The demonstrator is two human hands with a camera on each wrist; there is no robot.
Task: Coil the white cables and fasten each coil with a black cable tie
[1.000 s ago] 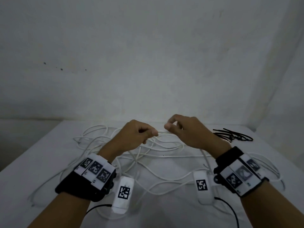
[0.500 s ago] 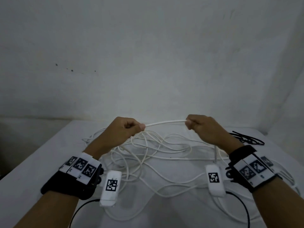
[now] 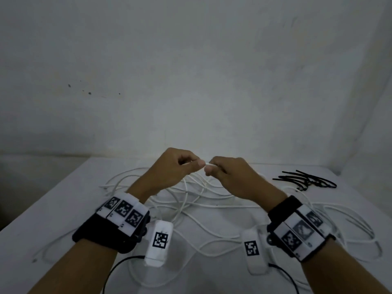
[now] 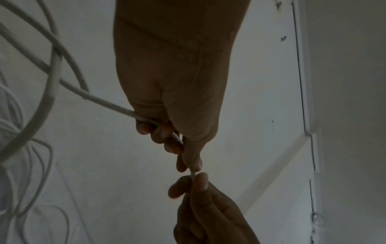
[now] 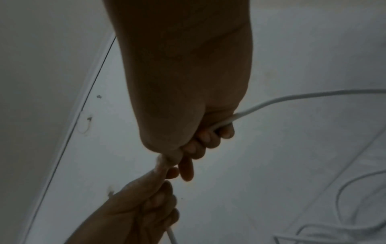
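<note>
Loose white cables [image 3: 191, 200] lie tangled across the white table [image 3: 53, 209]. Raised above the tangle, my left hand [image 3: 186, 164] and right hand [image 3: 216, 168] nearly touch, each gripping the same white cable [image 3: 208, 164] between thumb and curled fingers. In the left wrist view the cable [image 4: 100, 102] runs into my left fist [image 4: 179, 145] and a short bit bridges to the right hand [image 4: 196, 183]. In the right wrist view the cable [image 5: 292, 97] enters my right fist [image 5: 198, 148], with the left hand [image 5: 146, 194] just below. Black cable ties [image 3: 305, 180] lie in a pile at the table's far right.
A grey wall stands close behind the table, and a side wall closes in at the right. The table's left edge [image 3: 42, 196] drops off to a dark floor. Black wires [image 3: 118, 270] trail from the wrist bands near me.
Half a second ago my hands were apart with a stretch of cable between them; now they have come together until the fingertips almost meet. Both keep hold of the cable.
</note>
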